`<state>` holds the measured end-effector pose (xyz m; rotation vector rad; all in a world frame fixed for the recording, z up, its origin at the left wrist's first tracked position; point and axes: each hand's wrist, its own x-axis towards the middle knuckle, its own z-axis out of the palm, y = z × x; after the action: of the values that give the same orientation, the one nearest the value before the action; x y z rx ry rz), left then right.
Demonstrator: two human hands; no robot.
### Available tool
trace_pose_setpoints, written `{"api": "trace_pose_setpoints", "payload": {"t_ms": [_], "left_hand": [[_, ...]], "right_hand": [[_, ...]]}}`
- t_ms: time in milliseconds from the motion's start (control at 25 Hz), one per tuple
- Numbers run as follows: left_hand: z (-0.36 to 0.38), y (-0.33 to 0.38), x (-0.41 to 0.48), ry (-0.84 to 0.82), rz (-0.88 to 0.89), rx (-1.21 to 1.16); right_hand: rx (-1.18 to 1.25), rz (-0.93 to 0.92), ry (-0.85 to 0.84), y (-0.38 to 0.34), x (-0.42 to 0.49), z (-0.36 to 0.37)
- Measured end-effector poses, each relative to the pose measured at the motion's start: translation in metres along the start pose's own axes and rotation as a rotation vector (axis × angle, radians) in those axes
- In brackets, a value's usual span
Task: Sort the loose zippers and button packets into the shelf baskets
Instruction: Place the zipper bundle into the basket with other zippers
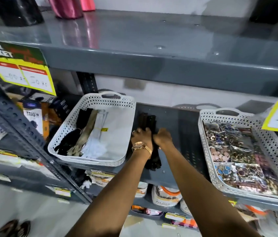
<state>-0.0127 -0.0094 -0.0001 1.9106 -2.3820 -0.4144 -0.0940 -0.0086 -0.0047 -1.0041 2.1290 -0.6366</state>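
A bundle of black zippers (147, 119) lies lengthwise on the grey shelf (182, 127) between two white baskets. My left hand (141, 136), with a watch on its wrist, and my right hand (163, 136) both close around the middle of that bundle. The left basket (117, 103) holds black, beige and white zippers laid side by side. In the right basket (203, 134) lie several clear packets of buttons in blue, gold and brown. The lower end of the bundle shows below my left wrist.
An upper shelf (169, 65) overhangs the work area, with yellow price signs (23, 74) at its left and right ends. Boxed goods (34, 117) stand left of the zipper basket. A lower shelf holds packets and jars (165, 195). The floor and shoes (13, 228) show at bottom left.
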Motion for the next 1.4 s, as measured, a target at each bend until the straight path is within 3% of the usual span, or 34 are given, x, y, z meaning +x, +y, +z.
{"api": "trace_pose_setpoints", "payload": {"t_ms": [160, 320, 440, 640, 760, 840, 960, 1240, 1400], "left_hand": [[-0.004, -0.006, -0.001, -0.002, 0.043, -0.121], [-0.014, -0.003, -0.004, -0.091, -0.022, -0.509], [-0.029, -0.005, -0.003, -0.041, -0.004, -0.765], [-0.083, -0.027, -0.002, -0.057, -0.010, -1.439], [-0.117, -0.054, -0.002, -0.105, -0.010, -1.641], [-0.133, -0.080, 0.000, -0.110, 0.052, -1.587], [-0.140, -0.122, 0.013, -0.069, 0.168, -1.108], [-0.082, -0.152, 0.026, -0.153, 0.089, -0.448], [-0.049, -0.158, 0.024, -0.193, 0.097, -0.444]], "right_hand": [[0.088, 0.049, 0.013, 0.006, 0.003, 0.001], [0.152, 0.078, 0.021, 0.015, 0.003, -0.008], [0.170, 0.037, 0.077, 0.013, -0.006, -0.019], [0.502, -0.082, 0.151, -0.023, -0.023, -0.043], [0.744, -0.151, 0.012, -0.056, -0.045, -0.053], [0.836, -0.213, -0.149, -0.079, -0.055, -0.055], [0.766, -0.260, -0.300, -0.111, -0.059, -0.036], [-0.039, -0.290, -0.182, -0.123, -0.042, 0.065], [-0.230, -0.255, -0.088, -0.102, -0.037, 0.101]]}}
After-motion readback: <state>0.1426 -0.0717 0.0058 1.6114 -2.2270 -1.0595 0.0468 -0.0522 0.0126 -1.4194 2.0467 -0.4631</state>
